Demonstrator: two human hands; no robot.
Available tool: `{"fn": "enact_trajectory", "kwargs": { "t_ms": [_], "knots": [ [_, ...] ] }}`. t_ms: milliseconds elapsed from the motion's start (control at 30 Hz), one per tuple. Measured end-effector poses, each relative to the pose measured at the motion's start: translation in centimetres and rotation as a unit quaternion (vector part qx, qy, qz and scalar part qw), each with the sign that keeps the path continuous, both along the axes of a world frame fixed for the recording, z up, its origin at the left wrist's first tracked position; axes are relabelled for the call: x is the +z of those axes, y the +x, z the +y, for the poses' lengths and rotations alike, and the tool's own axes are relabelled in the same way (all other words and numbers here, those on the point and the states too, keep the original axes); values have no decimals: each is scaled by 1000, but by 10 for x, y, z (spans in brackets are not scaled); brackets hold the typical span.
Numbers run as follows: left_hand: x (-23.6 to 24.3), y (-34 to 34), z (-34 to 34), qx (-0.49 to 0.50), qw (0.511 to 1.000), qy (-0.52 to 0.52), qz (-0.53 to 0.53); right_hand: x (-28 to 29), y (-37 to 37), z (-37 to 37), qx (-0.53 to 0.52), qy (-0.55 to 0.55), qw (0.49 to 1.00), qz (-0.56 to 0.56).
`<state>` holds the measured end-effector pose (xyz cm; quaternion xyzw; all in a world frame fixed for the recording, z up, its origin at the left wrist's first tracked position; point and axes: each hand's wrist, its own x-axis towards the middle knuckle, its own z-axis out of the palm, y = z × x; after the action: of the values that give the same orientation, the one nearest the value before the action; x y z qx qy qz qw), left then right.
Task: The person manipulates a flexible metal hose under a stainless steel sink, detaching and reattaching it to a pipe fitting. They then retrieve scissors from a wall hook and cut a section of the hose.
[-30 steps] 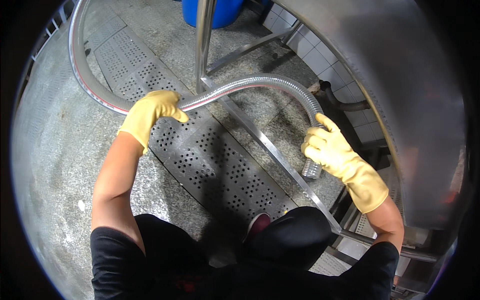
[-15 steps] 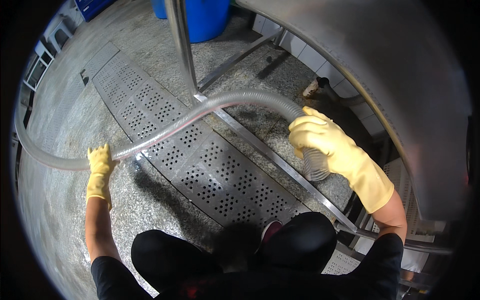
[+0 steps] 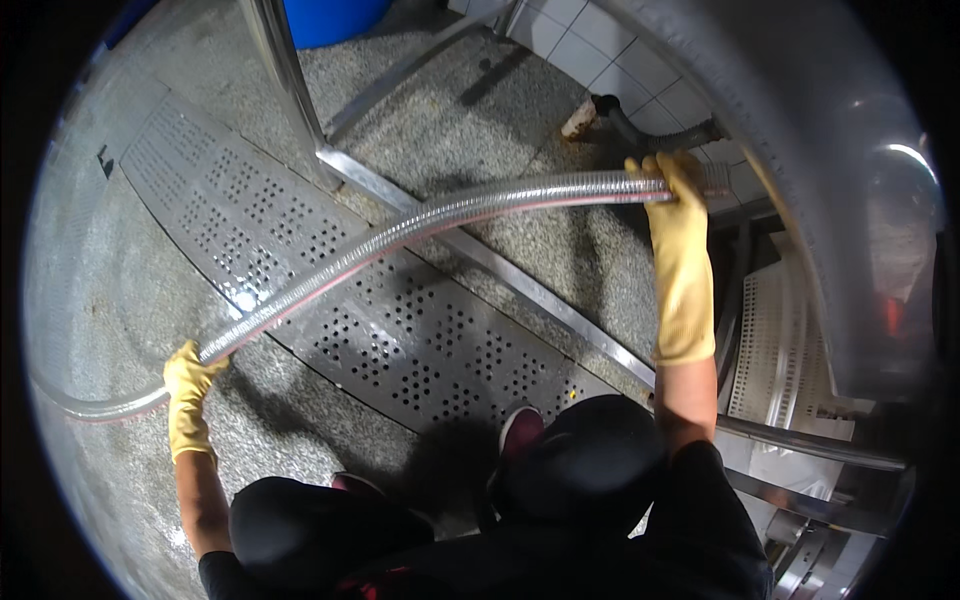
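A clear ribbed hose [image 3: 420, 222] with a red stripe stretches in a shallow arc between my two yellow-gloved hands. My left hand [image 3: 192, 372] is closed round it low on the left, and the hose runs on past it to the left rim of the picture. Near its right end, my right hand [image 3: 672, 180] grips the hose, beneath the edge of the metal equipment. A short piece of hose sticks out beyond that hand. Close by are a dark bent pipe [image 3: 655, 140] and a rusty pipe stub [image 3: 579, 118] at the tiled wall.
Below the hose lies a perforated metal drain cover [image 3: 430, 350]. A steel frame bar [image 3: 540, 300] crosses the floor, joined to an upright leg [image 3: 280, 75]. Large curved metal equipment [image 3: 800, 130] fills the upper right. A blue tub [image 3: 335, 20] stands behind; a white perforated crate [image 3: 765, 340] sits at right.
My right hand has moved up and away with the hose end, which pointed downward and now points right, toward the wall. The hose is straighter. My left hand sits slightly lower in view.
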<state>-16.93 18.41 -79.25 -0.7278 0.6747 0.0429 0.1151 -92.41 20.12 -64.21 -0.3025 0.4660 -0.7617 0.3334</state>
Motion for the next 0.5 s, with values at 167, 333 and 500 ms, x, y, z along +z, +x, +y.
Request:
{"fn": "enact_trajectory", "kwargs": {
  "t_ms": [167, 333, 500],
  "knots": [
    [-3, -4, 3, 47, 993, 18, 104, -2, -3, -21, -68, 32, 986, -151],
    [-4, -30, -3, 43, 989, 77, 116, -1, -27, -34, -132, 71, 976, -159],
    [-12, -31, -8, 44, 991, 92, 86, -8, -30, -49, -67, 61, 984, -153]
  ]
}}
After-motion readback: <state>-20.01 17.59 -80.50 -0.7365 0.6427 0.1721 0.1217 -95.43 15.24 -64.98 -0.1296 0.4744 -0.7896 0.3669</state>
